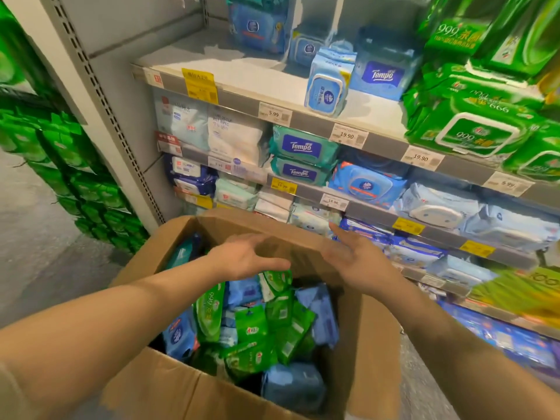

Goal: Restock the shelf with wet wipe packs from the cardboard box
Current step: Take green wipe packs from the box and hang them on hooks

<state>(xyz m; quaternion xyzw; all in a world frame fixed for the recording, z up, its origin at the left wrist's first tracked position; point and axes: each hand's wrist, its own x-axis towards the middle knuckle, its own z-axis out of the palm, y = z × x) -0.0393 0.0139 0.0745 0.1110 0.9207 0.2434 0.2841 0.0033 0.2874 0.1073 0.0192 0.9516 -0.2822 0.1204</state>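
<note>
The cardboard box [169, 386] is plain brown, and the packs heaped in it are bright green [251, 331] with white and red marks, mixed with pale and mid-blue ones [292, 386]. On the shelf [242, 77] — a whitish-grey board with a grey front strip — stand light-blue packs [328, 83], one with a dark-blue label [383, 74] lettered in white, and vivid green packs [472, 128] with white-edged lids. Price tags run white [274, 114] and yellow [200, 84] along the shelf edges, and lower down lie teal packs [303, 145] with blue labels, white packs [236, 136] and blue ones [366, 184] — the floor [36, 237] is grey.
</note>
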